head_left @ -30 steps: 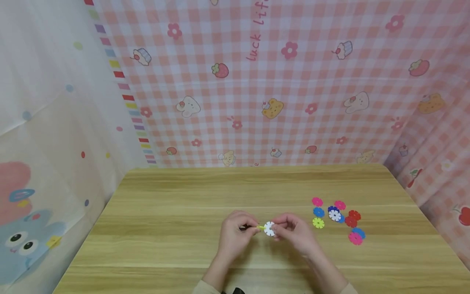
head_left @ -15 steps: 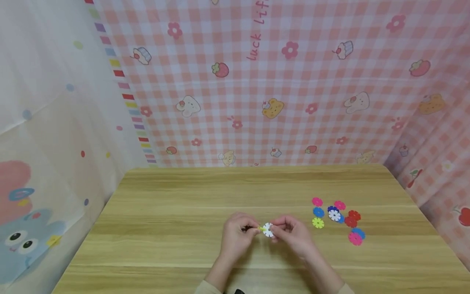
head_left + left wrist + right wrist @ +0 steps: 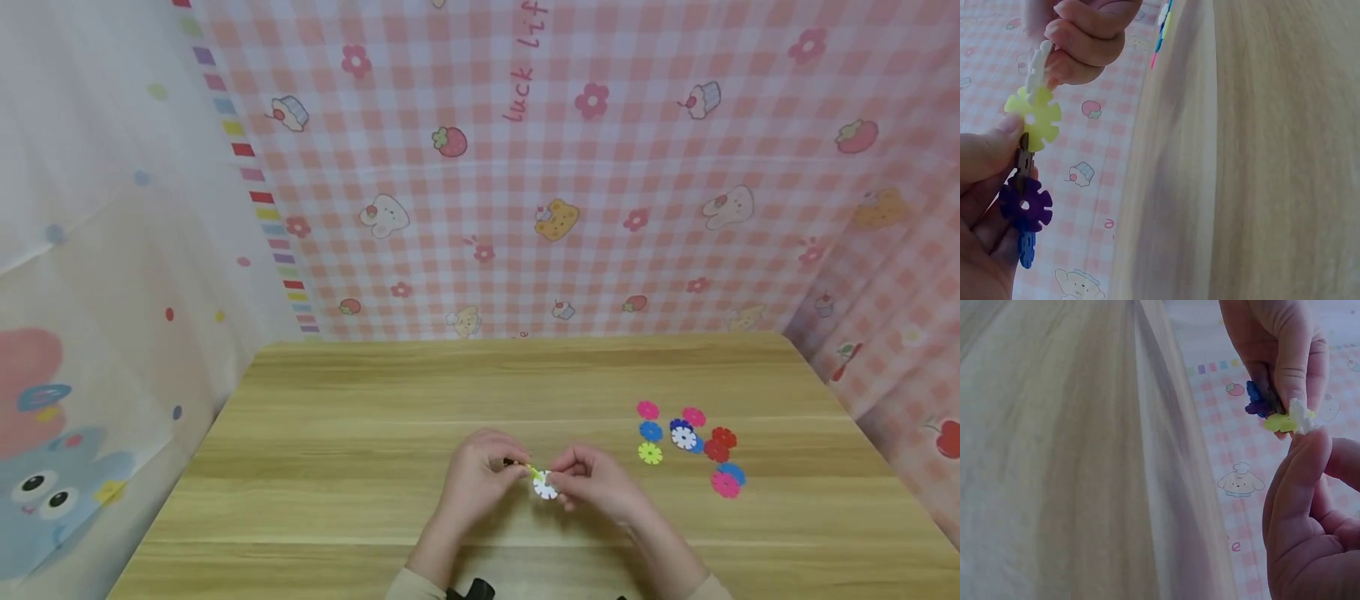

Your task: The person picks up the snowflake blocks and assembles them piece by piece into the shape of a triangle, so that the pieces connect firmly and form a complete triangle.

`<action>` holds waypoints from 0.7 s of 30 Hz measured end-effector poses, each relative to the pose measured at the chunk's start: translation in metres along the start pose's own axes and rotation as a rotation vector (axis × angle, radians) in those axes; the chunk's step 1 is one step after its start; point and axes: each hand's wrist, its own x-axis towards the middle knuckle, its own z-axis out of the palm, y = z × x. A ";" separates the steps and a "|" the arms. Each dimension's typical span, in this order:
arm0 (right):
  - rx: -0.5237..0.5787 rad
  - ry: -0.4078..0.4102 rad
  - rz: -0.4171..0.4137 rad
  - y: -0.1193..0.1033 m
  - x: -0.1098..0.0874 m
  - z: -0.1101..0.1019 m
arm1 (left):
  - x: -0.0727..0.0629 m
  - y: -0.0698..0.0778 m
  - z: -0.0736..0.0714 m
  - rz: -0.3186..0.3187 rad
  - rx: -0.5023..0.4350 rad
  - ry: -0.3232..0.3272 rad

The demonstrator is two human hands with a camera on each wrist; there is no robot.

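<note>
My left hand (image 3: pixel 478 473) pinches a short chain of slotted flower-shaped plastic discs. In the left wrist view the chain runs from a blue disc (image 3: pixel 1027 251) through a purple disc (image 3: pixel 1037 206) and a dark brown or black disc (image 3: pixel 1025 164) to a yellow disc (image 3: pixel 1041 119). A white disc (image 3: pixel 546 487) meets the yellow one edge to edge, set crosswise to it. Thumb and fingers of my right hand (image 3: pixel 598 485) pinch that white disc. How deep its slot sits on the yellow disc is hard to tell. Both hands are above the table, close together.
Several loose discs lie on the wooden table (image 3: pixel 337 467) to the right: a yellow disc (image 3: pixel 650 453), a white disc (image 3: pixel 683 437) over blue ones, red discs (image 3: pixel 717 451), and a pink disc (image 3: pixel 726 484) overlapping a blue one. A checked curtain (image 3: pixel 480 183) hangs behind the table.
The white disc has shifted slightly down and toward the person, and the yellow disc now slants down to it. The right fingers have changed their position on the white disc. The loose discs stay put.
</note>
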 end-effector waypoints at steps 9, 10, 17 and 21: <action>0.090 0.155 0.015 0.003 0.002 -0.007 | 0.001 -0.001 -0.011 -0.063 0.019 0.170; 0.092 0.177 0.013 0.003 0.002 -0.008 | 0.001 -0.002 -0.011 -0.077 0.011 0.172; 0.143 0.331 0.021 0.001 0.008 0.002 | -0.002 -0.003 0.001 -0.145 -0.090 0.061; 0.179 0.370 0.029 -0.001 0.012 0.011 | -0.003 0.000 0.009 -0.177 -0.144 0.004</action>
